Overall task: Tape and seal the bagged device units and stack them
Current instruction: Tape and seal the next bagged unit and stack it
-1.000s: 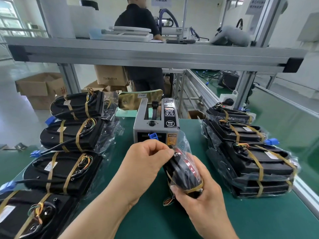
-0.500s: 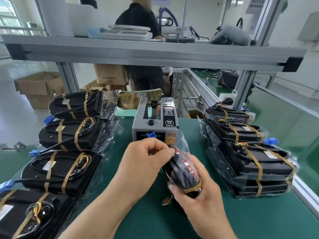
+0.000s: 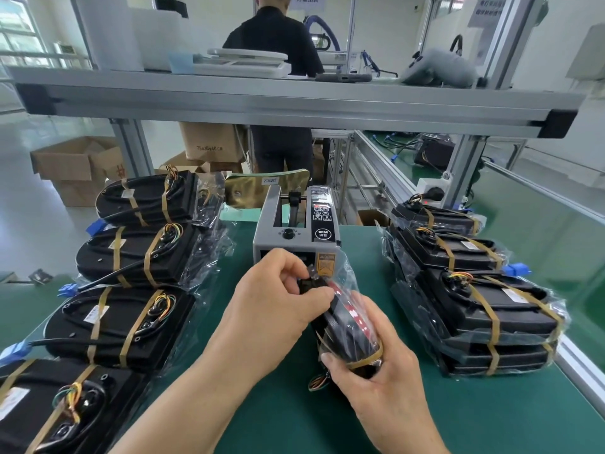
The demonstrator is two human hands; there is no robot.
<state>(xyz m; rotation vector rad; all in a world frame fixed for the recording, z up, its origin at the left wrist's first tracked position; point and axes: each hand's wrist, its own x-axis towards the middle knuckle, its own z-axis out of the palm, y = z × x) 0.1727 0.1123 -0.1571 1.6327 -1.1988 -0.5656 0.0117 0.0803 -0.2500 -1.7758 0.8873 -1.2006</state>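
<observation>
A black device unit in a clear bag [image 3: 347,332] stands on edge above the green mat, just in front of the grey tape dispenser [image 3: 294,231]. My right hand [image 3: 376,381] grips its near end, where a tan tape band wraps it. My left hand [image 3: 275,306] pinches the bag's far top end with curled fingers, close to the dispenser's mouth. Several bagged, taped units [image 3: 121,326] lie in a row on the left. A stack of taped units [image 3: 474,309] sits on the right.
An aluminium shelf beam [image 3: 294,103] crosses overhead with trays and a grey headset on it. A person in black stands beyond the bench. Cardboard boxes [image 3: 78,165] sit on the floor at the left. The bench's metal edge [image 3: 579,358] runs along the right.
My left hand's fingers have shifted slightly on the bag's top end, pinching it nearer the dispenser. The unit and my right hand stay where they were.
</observation>
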